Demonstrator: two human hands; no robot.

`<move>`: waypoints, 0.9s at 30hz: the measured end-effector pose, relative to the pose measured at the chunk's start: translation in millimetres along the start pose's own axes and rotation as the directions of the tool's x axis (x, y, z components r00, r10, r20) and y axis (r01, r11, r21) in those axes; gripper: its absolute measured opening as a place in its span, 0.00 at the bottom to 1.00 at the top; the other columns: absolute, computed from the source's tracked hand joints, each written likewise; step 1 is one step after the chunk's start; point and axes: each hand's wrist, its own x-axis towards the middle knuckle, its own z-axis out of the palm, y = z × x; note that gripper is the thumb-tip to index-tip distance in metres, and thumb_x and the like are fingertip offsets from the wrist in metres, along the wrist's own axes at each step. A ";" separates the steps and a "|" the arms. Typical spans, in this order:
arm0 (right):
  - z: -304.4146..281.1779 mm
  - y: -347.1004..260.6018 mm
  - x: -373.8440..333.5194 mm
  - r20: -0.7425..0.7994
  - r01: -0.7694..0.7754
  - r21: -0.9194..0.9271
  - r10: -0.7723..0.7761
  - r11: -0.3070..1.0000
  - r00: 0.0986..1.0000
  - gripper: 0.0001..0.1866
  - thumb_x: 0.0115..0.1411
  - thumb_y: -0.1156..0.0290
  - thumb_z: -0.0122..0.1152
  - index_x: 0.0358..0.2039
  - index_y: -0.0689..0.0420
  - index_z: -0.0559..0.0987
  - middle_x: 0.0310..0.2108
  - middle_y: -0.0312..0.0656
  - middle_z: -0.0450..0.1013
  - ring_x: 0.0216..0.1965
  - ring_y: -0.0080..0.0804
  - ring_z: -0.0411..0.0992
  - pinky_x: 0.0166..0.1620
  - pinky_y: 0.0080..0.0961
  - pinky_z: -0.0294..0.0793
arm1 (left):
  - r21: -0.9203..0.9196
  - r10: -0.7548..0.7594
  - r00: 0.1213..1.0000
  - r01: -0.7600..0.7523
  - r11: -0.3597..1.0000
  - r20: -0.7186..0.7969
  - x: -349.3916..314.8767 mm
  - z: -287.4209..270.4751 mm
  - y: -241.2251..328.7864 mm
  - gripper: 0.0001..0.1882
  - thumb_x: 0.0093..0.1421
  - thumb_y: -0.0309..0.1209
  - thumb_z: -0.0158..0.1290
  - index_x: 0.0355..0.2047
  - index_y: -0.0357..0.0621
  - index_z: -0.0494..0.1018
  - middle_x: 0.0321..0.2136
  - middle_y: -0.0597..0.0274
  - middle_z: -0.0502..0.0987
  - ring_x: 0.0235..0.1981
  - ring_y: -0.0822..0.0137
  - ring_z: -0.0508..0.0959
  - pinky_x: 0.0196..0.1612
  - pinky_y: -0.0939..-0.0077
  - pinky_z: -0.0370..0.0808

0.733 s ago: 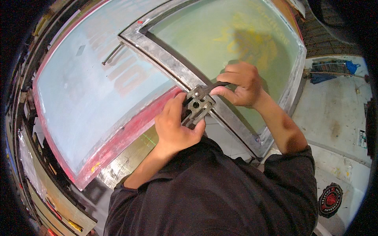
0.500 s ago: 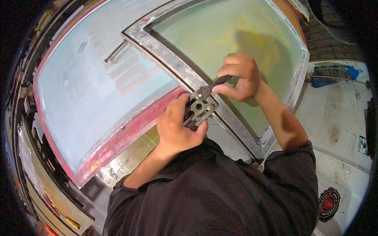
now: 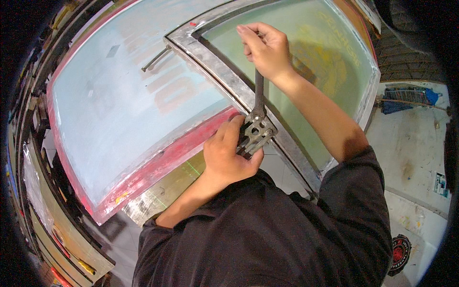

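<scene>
And here we go: left panel (image 3: 119, 115), framed panel (image 3: 330, 76) right beside it, the frame's left rail (image 3: 220, 72) along the join! At the right end of the left panel's near edge, the mechanism (image 3: 259, 133), left hand (image 3: 229, 155) around its left side; its lever (image 3: 259, 93) crosses the rail to the right hand (image 3: 270, 51), over the framed panel. Farther off, a rod (image 3: 156, 59) over the left panel, beside the frame's far-left corner!

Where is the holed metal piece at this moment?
In the head view, the holed metal piece is just right of centre, held in the left hand at the lower end of the dark bar that reaches up to the right hand.
</scene>
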 end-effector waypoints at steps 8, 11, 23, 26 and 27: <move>37.4 -8.8 7.5 -0.105 0.106 -0.312 -0.145 0.944 0.984 0.12 0.50 0.66 0.64 0.28 0.62 0.77 0.20 0.37 0.73 0.18 0.21 0.68 0.23 0.19 0.69 | -0.010 0.029 1.000 -0.029 1.000 -0.002 -0.4 -0.7 -1.2 0.29 0.35 0.30 0.59 0.42 0.38 0.67 0.29 0.51 0.73 0.27 0.51 0.76 0.30 0.66 0.74; 47.0 -18.6 6.7 -0.063 0.164 -0.415 -0.208 0.895 0.976 0.12 0.46 0.66 0.65 0.28 0.61 0.77 0.20 0.40 0.74 0.19 0.25 0.71 0.26 0.23 0.71 | -0.008 0.029 1.000 -0.029 1.000 -0.001 -1.1 -0.4 -1.4 0.30 0.35 0.30 0.59 0.43 0.38 0.67 0.30 0.50 0.74 0.28 0.51 0.76 0.31 0.65 0.74; 86.1 -58.8 -21.5 0.464 0.420 -0.555 -0.153 0.718 0.873 0.11 0.46 0.67 0.58 0.29 0.60 0.74 0.27 0.50 0.72 0.30 0.50 0.72 0.35 0.41 0.73 | 0.022 -0.050 0.995 0.048 0.999 0.081 -3.0 -2.7 -1.2 0.31 0.34 0.33 0.62 0.42 0.40 0.68 0.31 0.48 0.74 0.30 0.49 0.76 0.31 0.62 0.74; 100.4 -67.8 -41.1 0.563 0.462 -0.501 -0.129 0.732 0.816 0.11 0.47 0.68 0.56 0.30 0.60 0.73 0.27 0.50 0.71 0.29 0.50 0.72 0.33 0.40 0.73 | 0.001 0.006 0.998 -0.006 1.000 0.065 -6.3 -0.6 -7.8 0.30 0.35 0.34 0.63 0.42 0.42 0.69 0.31 0.49 0.75 0.30 0.50 0.77 0.32 0.62 0.74; 102.2 -71.4 -48.2 0.591 0.500 -0.484 -0.153 0.718 0.792 0.11 0.47 0.69 0.56 0.30 0.60 0.72 0.27 0.49 0.71 0.29 0.49 0.73 0.32 0.40 0.73 | -0.016 0.038 0.998 -0.038 0.999 0.046 -7.9 0.2 -10.0 0.29 0.35 0.35 0.63 0.41 0.42 0.70 0.32 0.49 0.75 0.31 0.50 0.77 0.32 0.62 0.74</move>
